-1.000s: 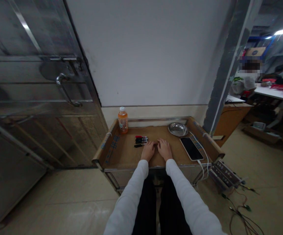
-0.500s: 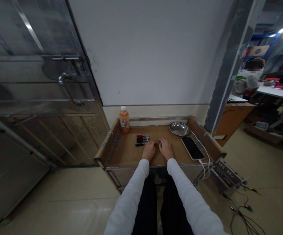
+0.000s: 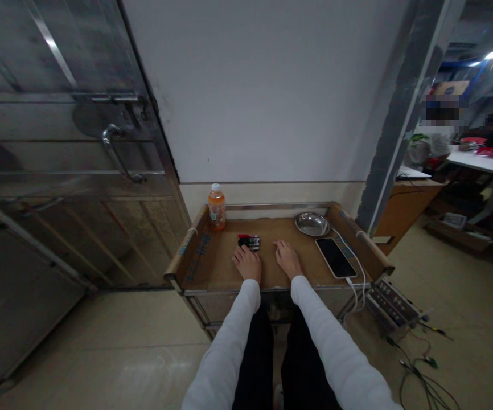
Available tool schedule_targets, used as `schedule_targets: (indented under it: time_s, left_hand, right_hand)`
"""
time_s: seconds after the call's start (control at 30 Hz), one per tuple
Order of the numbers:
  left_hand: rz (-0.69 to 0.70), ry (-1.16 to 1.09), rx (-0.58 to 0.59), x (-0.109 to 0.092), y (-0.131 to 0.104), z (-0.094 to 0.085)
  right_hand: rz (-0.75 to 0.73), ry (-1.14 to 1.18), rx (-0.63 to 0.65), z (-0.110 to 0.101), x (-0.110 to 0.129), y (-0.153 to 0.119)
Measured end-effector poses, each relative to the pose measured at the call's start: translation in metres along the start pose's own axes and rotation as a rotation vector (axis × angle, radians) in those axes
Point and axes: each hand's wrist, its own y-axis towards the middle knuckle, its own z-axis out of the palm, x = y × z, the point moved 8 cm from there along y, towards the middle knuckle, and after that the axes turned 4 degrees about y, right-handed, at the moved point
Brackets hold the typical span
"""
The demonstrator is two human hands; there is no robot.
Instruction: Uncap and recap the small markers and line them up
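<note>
Several markers (image 3: 249,241), one red on top and black ones below, lie side by side on the cardboard-lined cart top (image 3: 221,273). Just below them is my left hand (image 3: 247,263), palm down with its fingers apart; its fingertips reach the lowest marker and partly cover it. My right hand (image 3: 287,258) rests on the cardboard to the right of the markers, fingers spread, holding nothing. A phone (image 3: 336,258) with a white cable lies farther right. Behind the phone sits a round metal dish (image 3: 312,224).
An orange drink bottle (image 3: 217,208) stands at the cart's back left corner. Raised cardboard sides edge the cart. On the floor to the right are an electrical box (image 3: 394,307) and loose cables (image 3: 426,378). A person (image 3: 440,128) is in the right background.
My left hand has moved left, from the markers' lower right end to just below them. My right hand has barely moved.
</note>
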Motion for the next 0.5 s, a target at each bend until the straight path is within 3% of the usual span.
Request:
schedule_targets:
  time_s: [0.1, 0.27, 0.5]
  left_hand:
    - [0.129, -0.016, 0.037, -0.012, 0.001, 0.004]
    - [0.558, -0.193, 0.145, -0.048, -0.002, 0.023]
    - [0.337, -0.596, 0.143, -0.037, 0.029, 0.042]
  right_hand:
    - [-0.08, 0.053, 0.027, 0.0, 0.007, 0.001]
    - [-0.052, 0.066, 0.064, 0.003, 0.003, 0.004]
    - [0.02, 0.131, -0.053, -0.006, -0.007, 0.004]
